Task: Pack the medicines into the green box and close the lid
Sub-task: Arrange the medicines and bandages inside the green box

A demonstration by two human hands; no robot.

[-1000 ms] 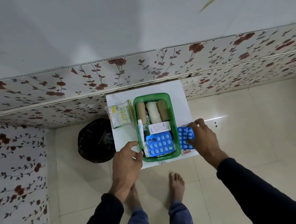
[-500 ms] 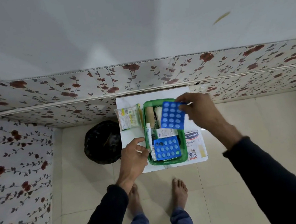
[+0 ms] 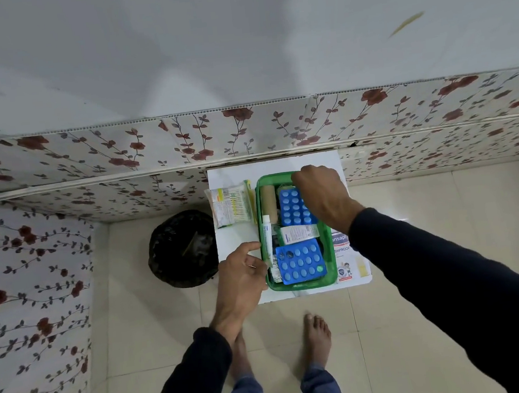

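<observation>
The green box (image 3: 303, 286) stands open on a small white table (image 3: 233, 176). Inside lie a blue blister pack (image 3: 300, 262) at the near end, a white carton (image 3: 297, 234), a white tube (image 3: 268, 237) and a tan bandage roll (image 3: 268, 205). My right hand (image 3: 325, 195) presses a second blue blister pack (image 3: 291, 207) down over the rolls at the far end, fingers still on it. My left hand (image 3: 244, 274) rests against the box's left wall, steadying it. No lid shows.
A packet of cotton buds (image 3: 230, 205) lies left of the box. A plaster box (image 3: 344, 257) lies to its right, partly under my sleeve. A black bin (image 3: 182, 249) stands on the floor to the left. The flowered wall is right behind the table.
My right hand lifted the second blister pack from the table right of the box, carried it over the far end and lowered it inside. The plaster box underneath came into sight.
</observation>
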